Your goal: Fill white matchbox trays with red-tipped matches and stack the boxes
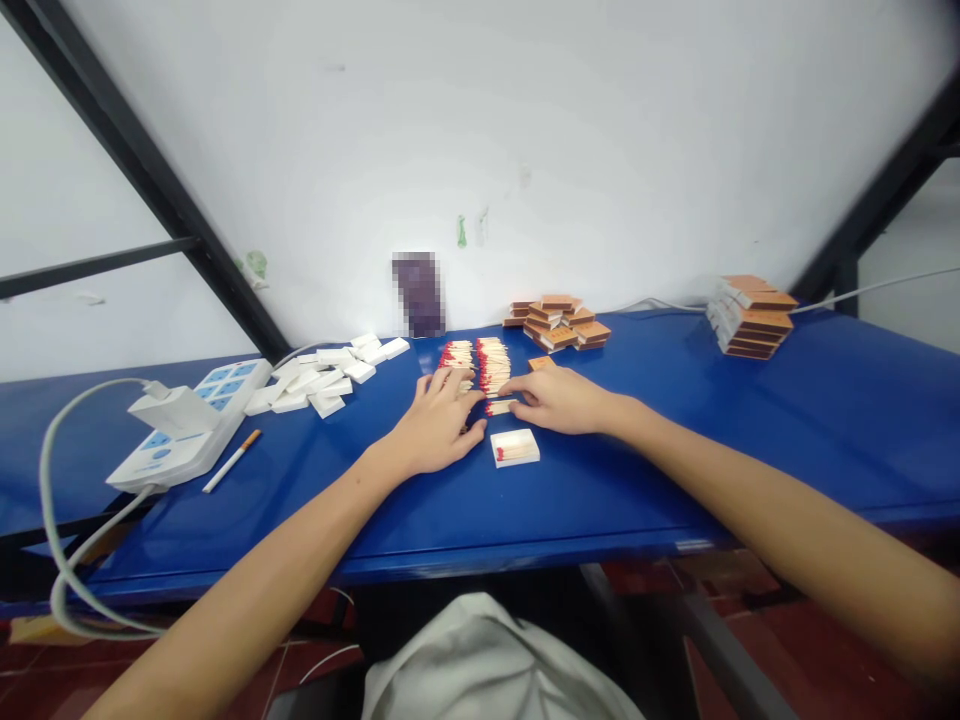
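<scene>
Two piles of red-headed matches, a left pile [459, 352] and a right pile [493, 362], lie side by side on the blue table. My left hand [441, 422] rests over the lower end of the left pile, fingers spread. My right hand [564, 400] is at the bottom of the right pile, its index finger and thumb apart. Between the hands lies a small bunch of matches [499, 407], touched at its right end by my right thumb. Just below sits a white matchbox tray [516, 455] with a few matches inside. An orange matchbox cover [541, 363] is partly hidden behind my right hand.
White matchbox trays [319, 380] are heaped at the left. Orange matchboxes form a loose pile [559, 322] at the back and a stack [754, 318] at the right. A power strip [187, 445] with a plugged-in adapter and a cigarette [232, 460] lie far left.
</scene>
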A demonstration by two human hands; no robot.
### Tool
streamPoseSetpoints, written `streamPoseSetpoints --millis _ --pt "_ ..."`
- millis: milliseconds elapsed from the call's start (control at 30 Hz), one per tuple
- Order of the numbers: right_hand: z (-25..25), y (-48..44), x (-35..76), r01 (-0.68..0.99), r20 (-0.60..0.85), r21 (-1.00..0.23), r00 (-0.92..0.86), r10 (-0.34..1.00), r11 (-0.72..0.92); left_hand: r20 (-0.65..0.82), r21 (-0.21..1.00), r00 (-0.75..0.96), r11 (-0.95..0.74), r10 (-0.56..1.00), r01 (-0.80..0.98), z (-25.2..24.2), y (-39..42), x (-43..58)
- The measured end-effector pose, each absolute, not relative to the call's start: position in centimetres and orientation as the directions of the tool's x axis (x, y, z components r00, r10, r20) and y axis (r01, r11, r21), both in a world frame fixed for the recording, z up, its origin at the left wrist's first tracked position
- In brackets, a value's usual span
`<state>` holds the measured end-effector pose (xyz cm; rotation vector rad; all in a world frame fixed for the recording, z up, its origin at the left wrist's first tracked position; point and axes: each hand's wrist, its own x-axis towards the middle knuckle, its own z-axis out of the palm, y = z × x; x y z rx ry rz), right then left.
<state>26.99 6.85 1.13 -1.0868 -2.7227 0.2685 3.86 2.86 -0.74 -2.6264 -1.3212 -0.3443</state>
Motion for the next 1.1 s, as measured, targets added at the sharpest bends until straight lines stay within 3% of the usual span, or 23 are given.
streamPoseSetpoints --millis 667,1100 --pt "1.04 7.07 26.94 0.685 0.112 -0.206 -0.693 0.712 0.699 0.276 -0.009 0.596 -0.618 0.754 0.786 -0.54 2.65 3.89" --pt "1.12 6.9 26.9 0.689 0.138 -0.221 -0.678 0.722 0.69 0.256 -0.052 0.599 -0.608 0.759 0.792 -0.42 2.64 3.97"
